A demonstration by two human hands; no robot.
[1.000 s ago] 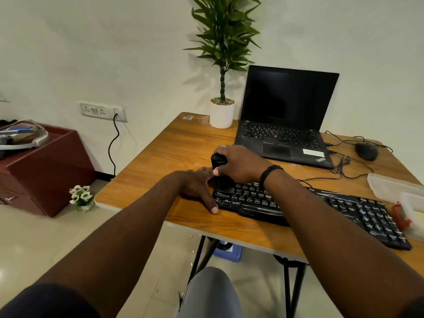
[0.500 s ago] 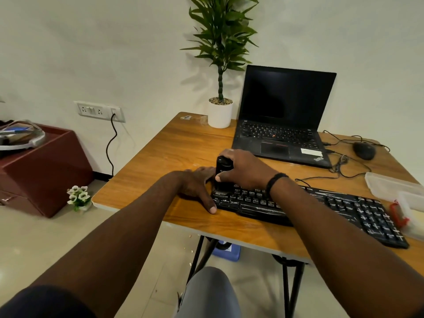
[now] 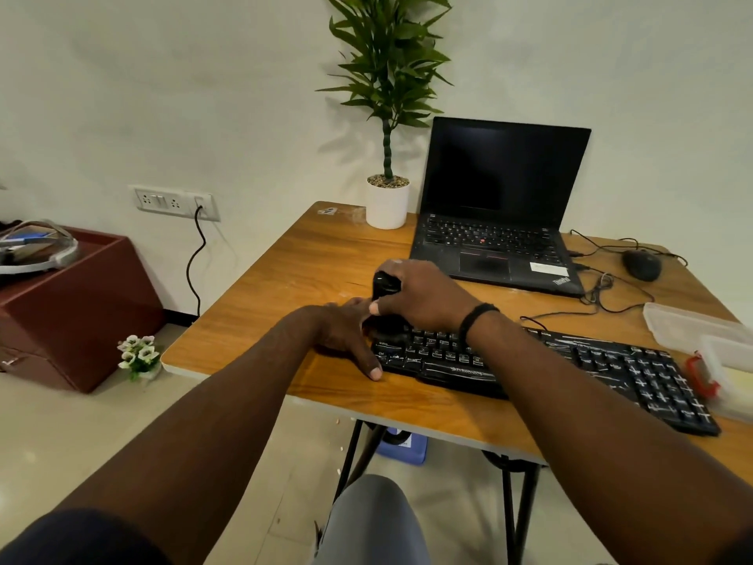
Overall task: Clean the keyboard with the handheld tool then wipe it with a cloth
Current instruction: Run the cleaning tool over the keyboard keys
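A black keyboard (image 3: pixel 591 369) lies slantwise along the front of the wooden table (image 3: pixel 293 279). My right hand (image 3: pixel 419 295) grips a black handheld cleaning tool (image 3: pixel 383 287), held upright with its lower end on the keyboard's left end. My left hand (image 3: pixel 346 332) rests flat on the table against the keyboard's left edge, fingers straight, thumb stretched along the front corner. No cloth shows.
An open black laptop (image 3: pixel 497 205) stands behind the keyboard, a white potted plant (image 3: pixel 387 197) to its left. A black mouse (image 3: pixel 641 265) with tangled cables lies at the right rear. Clear plastic boxes (image 3: pixel 692 326) sit at the right edge. A maroon cabinet (image 3: pixel 73 303) stands on the floor at left.
My right hand with the tool has shifted slightly toward the far edge of the keyboard's left end. My left hand stays in place.
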